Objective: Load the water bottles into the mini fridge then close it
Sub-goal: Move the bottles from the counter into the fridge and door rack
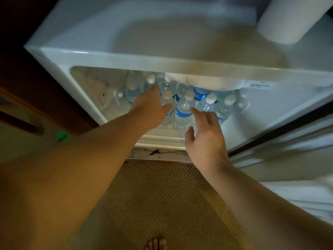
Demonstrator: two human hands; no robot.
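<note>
Mini fridge (59, 73): white, door open, packed with clear, white-capped, blue-labelled water bottles (183, 110). Left hand (151, 109) among bottles, grip unclear; right hand (205, 134) fingers spread, empty.

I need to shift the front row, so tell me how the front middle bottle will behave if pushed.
The bottle looks full, so probably heavy for its size. Tall and narrow, it may tip rather than slide. Neighbours crowd it, so it would likely knock them. Clear plastic may be slick.

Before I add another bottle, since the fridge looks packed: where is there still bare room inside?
Bare shelf shows at the right, between the bottles and the fridge wall, and less at the left wall. The middle is crowded, with the left hand and right hand there.
</note>
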